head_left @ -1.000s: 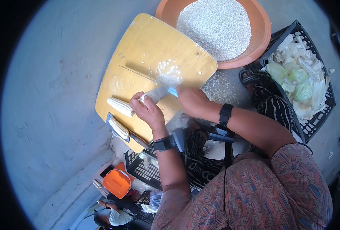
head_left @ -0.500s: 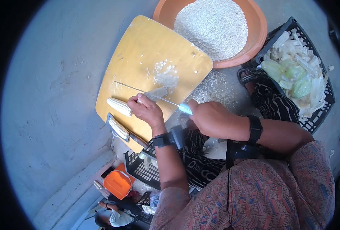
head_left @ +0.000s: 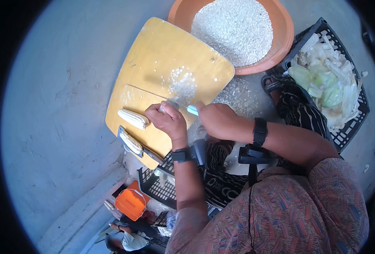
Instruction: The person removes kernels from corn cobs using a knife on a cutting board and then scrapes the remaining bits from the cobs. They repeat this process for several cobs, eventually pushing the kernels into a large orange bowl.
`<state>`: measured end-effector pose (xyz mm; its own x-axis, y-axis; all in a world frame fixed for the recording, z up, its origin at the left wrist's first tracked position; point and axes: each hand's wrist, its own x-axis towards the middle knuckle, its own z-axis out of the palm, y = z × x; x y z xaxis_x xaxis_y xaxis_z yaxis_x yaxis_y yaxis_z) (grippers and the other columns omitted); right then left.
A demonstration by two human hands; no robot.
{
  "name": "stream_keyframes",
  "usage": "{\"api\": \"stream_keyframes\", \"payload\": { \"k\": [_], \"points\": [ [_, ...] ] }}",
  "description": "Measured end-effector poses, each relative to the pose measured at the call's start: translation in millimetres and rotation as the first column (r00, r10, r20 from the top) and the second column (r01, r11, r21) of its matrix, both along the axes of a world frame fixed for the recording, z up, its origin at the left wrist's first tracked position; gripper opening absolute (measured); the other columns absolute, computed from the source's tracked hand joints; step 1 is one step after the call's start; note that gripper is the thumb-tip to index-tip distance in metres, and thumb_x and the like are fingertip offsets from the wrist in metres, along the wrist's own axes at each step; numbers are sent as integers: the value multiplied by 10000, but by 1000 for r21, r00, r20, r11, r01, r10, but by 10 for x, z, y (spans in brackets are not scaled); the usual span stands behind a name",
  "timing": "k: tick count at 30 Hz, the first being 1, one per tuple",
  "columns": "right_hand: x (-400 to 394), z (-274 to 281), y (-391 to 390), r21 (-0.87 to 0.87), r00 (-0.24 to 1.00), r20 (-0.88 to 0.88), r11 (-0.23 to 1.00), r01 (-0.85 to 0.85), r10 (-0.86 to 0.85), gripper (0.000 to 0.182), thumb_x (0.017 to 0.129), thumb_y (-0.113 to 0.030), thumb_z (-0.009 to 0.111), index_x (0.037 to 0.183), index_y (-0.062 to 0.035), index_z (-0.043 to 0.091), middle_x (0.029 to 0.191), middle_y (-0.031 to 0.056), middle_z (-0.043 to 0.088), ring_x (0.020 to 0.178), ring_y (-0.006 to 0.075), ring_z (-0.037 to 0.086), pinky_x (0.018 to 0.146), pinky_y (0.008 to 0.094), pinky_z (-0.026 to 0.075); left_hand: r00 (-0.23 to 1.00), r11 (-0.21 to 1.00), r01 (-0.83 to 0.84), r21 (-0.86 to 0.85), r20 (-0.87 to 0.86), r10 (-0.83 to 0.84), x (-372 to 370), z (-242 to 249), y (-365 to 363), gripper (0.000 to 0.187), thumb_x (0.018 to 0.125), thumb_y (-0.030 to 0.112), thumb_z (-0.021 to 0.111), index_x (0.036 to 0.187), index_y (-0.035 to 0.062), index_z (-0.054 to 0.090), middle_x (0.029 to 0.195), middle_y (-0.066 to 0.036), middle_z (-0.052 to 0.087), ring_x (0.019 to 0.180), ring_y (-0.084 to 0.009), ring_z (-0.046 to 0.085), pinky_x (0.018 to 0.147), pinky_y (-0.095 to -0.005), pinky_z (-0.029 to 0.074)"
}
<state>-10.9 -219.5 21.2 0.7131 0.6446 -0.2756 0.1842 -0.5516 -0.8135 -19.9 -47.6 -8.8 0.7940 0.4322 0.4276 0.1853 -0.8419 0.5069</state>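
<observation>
My left hand [head_left: 169, 122] is closed around a white corn cob [head_left: 164, 109], mostly hidden by my fingers and the blade. In my right hand [head_left: 219, 121] is the light blue handle of a long knife [head_left: 192, 110], whose thin blade lies across the cob above the yellow board [head_left: 149, 55]. Loose white kernels [head_left: 182, 86] are scattered on the board just beyond the blade. A whole white corn cob [head_left: 133, 118] rests on the board left of my left hand. Nearer the board's edge, another cob [head_left: 131, 142] lies on a wide dark blade with a brown handle [head_left: 153, 155].
An orange-brown basin [head_left: 284, 40] full of white kernels stands beyond the board. At right, a black crate [head_left: 351, 131] holds husks and leaves. Spilled kernels [head_left: 240, 99] lie on the floor. Lower left are an orange bucket [head_left: 130, 204], another black crate [head_left: 153, 188] and a second person [head_left: 132, 241].
My right hand and the knife have shifted left, bringing the handle close to my left hand. My left hand has moved slightly right with the cob, which now shows less.
</observation>
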Motion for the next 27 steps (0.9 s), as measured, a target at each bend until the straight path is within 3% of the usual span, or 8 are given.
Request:
{"api": "stream_keyframes", "payload": {
  "k": [5,7,11,14,16,20,26,27],
  "points": [
    [12,-139,180,60,990,126,996,63,-70,175,789,-33,466,917,80,502,667,199,611,627,354,627,531,417,485,1000,1000,-13,9,16,13,12,-51,105,202,859,164,490,838,-15,398,808,-165,433,736,-302,447,692,-401,389],
    [73,-137,208,25,998,52,999,39,-41,263,773,-30,483,1019,62,474,715,213,612,709,379,626,605,444,491,1000,999,-4,54,20,3,30,-45,94,198,852,157,498,840,-15,400,809,-164,432,734,-306,446,691,-400,390],
    [135,-96,176,13,997,57,999,50,-51,266,775,-36,485,1022,65,473,720,214,612,720,379,626,615,446,490,997,982,60,181,38,-68,92,-64,89,182,825,130,520,834,-15,410,803,-155,430,736,-313,448,688,-402,391],
    [107,23,22,23,998,57,999,34,-35,232,778,-47,490,985,57,473,714,209,611,714,375,626,609,447,489,992,977,104,186,56,-117,112,-50,78,170,817,120,525,824,-11,417,803,-150,435,743,-313,454,684,-403,392],
    [76,89,-103,-69,999,-4,997,-41,41,205,777,-57,498,951,46,468,703,201,611,696,370,626,603,448,488,995,983,85,162,44,-94,105,-54,99,166,816,119,524,822,-9,419,808,-151,440,746,-312,457,684,-402,393],
    [-9,-9,-125,-67,997,-75,997,27,-32,197,772,-56,503,939,42,462,693,195,610,674,370,623,598,446,488,994,984,81,159,65,-92,127,-54,37,167,815,121,525,831,-8,419,819,-154,450,745,-309,460,689,-399,396],
    [-4,-171,46,-77,1000,14,997,-6,7,206,766,-46,507,946,45,466,685,194,609,669,364,625,582,439,489,998,996,48,75,43,-51,87,-87,83,188,821,133,525,855,-12,410,813,-155,443,747,-309,460,698,-403,396],
    [-12,-214,74,-20,992,119,999,40,-37,161,772,-42,493,907,46,479,640,184,599,610,346,620,534,420,481,998,996,46,76,40,-49,86,-87,97,188,821,133,525,855,-12,410,813,-155,443,747,-309,460,698,-403,396]
  ]
}}
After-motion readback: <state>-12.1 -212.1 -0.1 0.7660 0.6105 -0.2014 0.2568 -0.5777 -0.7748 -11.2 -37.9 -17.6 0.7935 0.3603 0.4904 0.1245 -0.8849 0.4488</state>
